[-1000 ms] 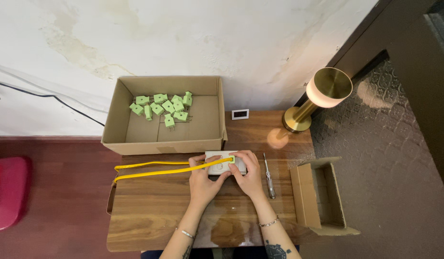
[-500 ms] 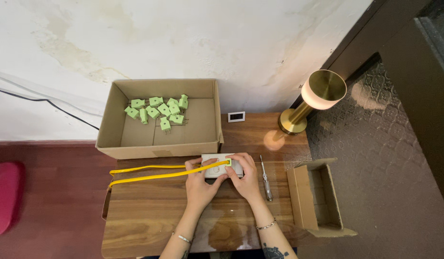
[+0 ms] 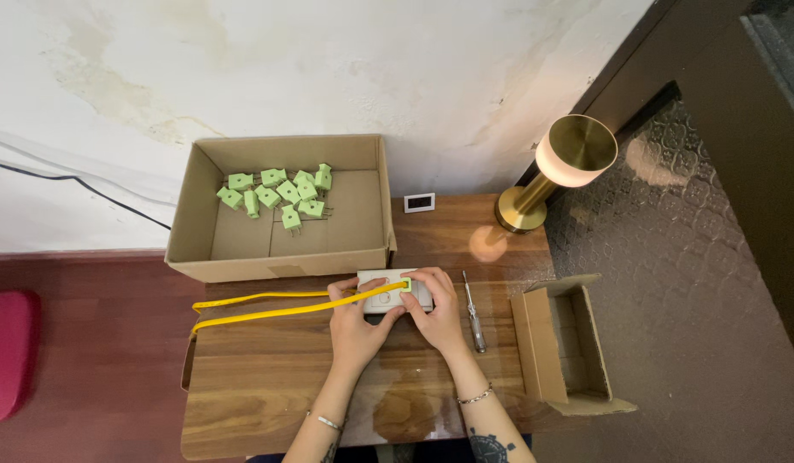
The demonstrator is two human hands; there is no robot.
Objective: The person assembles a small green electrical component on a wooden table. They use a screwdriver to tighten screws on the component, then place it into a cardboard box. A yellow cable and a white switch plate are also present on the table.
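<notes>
A white socket plate [image 3: 388,291] lies on the wooden table [image 3: 268,377] just in front of the big cardboard box. My left hand [image 3: 354,321] holds its left side. My right hand [image 3: 435,304] grips its right side, fingertips at a green plug [image 3: 406,284] pressed onto the plate. Two yellow cables [image 3: 268,307] run left from that plug across the table. Inside the big open cardboard box [image 3: 281,257] lie several loose green plugs [image 3: 281,193].
A screwdriver [image 3: 474,313] lies right of my right hand. A smaller open cardboard box [image 3: 534,343] sits at the table's right end. A lit brass lamp [image 3: 555,167] and a small white display [image 3: 419,202] stand at the back. A red object [image 3: 6,351] is on the floor at left.
The camera view has shifted slightly. Both hands stay on the white plate with the green plug and yellow cables in the same place.
</notes>
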